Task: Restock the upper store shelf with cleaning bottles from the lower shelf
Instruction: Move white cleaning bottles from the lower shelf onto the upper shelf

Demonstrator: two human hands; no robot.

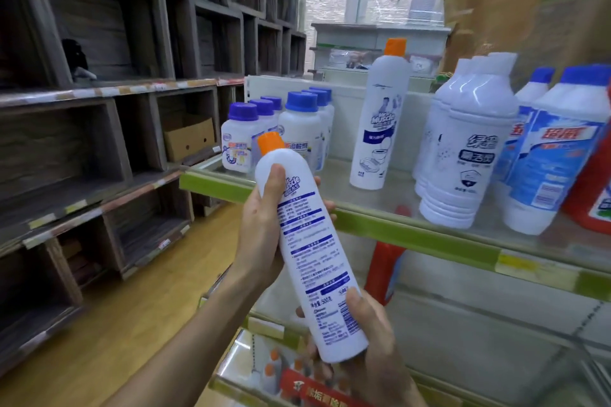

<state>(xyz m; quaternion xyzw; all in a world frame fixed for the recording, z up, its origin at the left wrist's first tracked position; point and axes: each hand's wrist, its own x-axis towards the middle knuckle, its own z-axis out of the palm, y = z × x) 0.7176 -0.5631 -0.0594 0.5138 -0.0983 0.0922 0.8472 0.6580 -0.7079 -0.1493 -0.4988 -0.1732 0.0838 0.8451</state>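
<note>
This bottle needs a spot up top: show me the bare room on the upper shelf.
Bare glass lies either side of the standing orange-capped bottle: left toward the blue-capped jars, right toward the white-capped bottles. Beyond those, blue-labelled bottles crowd the right end.

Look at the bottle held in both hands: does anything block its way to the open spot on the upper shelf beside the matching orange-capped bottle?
Nothing visible does. The held bottle sits just before the shelf edge, and bare shelf lies left of the standing bottle.
</note>
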